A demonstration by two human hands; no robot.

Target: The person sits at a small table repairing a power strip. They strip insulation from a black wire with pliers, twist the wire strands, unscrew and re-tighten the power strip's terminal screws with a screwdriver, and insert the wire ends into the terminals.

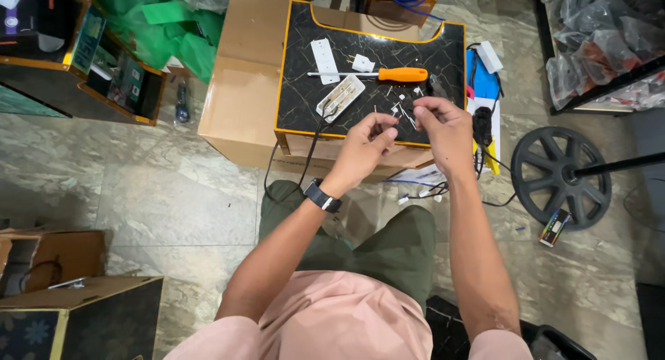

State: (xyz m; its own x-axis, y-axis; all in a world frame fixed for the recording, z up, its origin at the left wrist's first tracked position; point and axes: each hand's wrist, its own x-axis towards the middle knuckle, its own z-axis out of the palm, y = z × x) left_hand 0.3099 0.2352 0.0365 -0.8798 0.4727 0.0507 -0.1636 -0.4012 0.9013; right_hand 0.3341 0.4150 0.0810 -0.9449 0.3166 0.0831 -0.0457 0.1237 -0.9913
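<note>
Nearby, orange-handled screwdriver (388,74) beside open socket strip (340,97).

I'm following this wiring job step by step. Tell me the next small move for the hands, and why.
Probably bring the pinched wire end down to the open socket strip. The left hand and right hand both pinch something thin above the black board, and the strip lies opened with its cover off and the screwdriver beside it. What the fingers hold is too small to tell for sure.

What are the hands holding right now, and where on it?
Both hands, left and right, pinch a thin wire between their fingertips, one at each end. What kind of wire cannot be told.
</note>
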